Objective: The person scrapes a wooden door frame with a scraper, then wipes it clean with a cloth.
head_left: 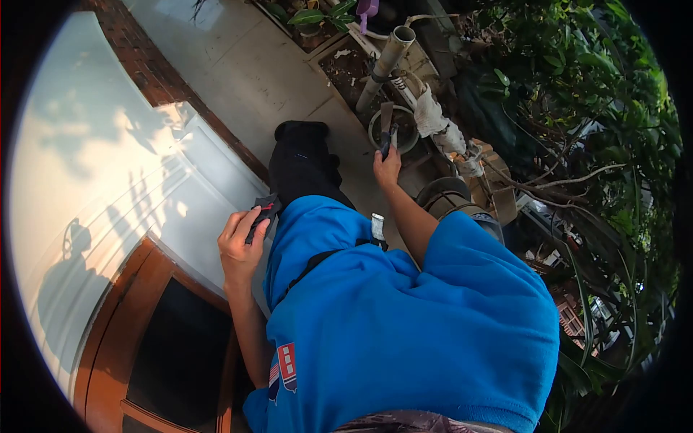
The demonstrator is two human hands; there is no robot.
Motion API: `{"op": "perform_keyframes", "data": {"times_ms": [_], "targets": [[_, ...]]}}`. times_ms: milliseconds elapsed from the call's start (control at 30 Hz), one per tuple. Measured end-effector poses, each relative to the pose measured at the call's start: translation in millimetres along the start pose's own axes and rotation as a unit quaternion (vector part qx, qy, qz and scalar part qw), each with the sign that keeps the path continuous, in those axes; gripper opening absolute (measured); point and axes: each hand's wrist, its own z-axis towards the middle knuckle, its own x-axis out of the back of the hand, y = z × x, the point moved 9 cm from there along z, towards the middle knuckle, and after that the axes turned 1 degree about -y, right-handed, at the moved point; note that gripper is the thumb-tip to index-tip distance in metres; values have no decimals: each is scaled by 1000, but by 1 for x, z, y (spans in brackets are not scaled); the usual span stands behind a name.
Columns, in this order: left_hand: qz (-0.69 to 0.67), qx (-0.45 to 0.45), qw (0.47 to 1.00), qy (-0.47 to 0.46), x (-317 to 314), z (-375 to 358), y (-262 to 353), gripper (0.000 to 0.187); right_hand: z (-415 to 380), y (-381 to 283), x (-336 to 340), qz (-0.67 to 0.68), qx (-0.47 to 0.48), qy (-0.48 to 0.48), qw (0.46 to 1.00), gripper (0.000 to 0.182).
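Observation:
My left hand is closed around a small black item with a red mark, beside the white wall; what exactly it is I cannot make out. Farther to the right, my right hand grips the dark handle of a scraper-like tool whose flat blade points away from me. The blade shows above a round pot on the ground. A blue shirt and black trousers cover my body between the two hands.
On the left stand a white wall and a brown-framed door or window. A grey pipe, a cloth-wrapped pipe, stacked pots and dense plants line the right side. Paving runs ahead.

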Motion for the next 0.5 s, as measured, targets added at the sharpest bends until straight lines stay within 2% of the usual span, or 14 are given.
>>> {"op": "perform_keyframes", "data": {"times_ms": [200, 267, 333, 433, 500], "targets": [[10, -10, 1000, -22, -4, 1, -3, 24, -11, 70, -16, -117, -201, -141, 962, 46], [16, -12, 999, -31, -6, -1, -7, 24, 7, 95, -32, -116, -180, -120, 970, 46], [23, -3, 999, -38, -7, -4, -9, 24, 27, 125, -52, -78, -211, -123, 967, 45], [22, 14, 999, -47, -7, -10, -14, 25, 50, 107, -57, -63, -211, -181, 959, 45], [13, 20, 999, -42, -8, -10, -16, 25, 71, 133, -71, -113, -172, -125, 971, 47]]}}
